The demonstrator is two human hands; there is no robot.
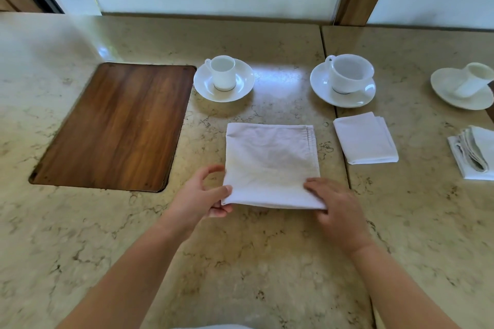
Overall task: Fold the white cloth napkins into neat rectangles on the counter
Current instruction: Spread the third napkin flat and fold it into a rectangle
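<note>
A white napkin (271, 165), folded to a near-square, is laid flat on the marble counter (240, 248) at the centre of the view. Its near left corner is pinched by the left hand (203, 195): the thumb is placed on top of the cloth, the fingers (222, 211) are curled beneath the edge, and the index finger is raised clear. Its near right corner is held by the right hand (336, 211), with fingers curled over the top of the fold and the thumb tucked under the edge.

At 3 o'clock from this napkin, a folded napkin (365, 139) is set as a neat rectangle. Further along at 3 o'clock, by the frame edge, a stack of napkins (475, 153) is seen.

At 12 o'clock, a small cup (222, 72) is stood on a saucer (242, 83). At 1 o'clock, a larger cup (347, 72) is stood on a second saucer (320, 85). At 2 o'clock, a third cup and saucer (449, 85) are partly blurred.

At 9 o'clock, a wooden panel (115, 125) is set into the counter
</note>
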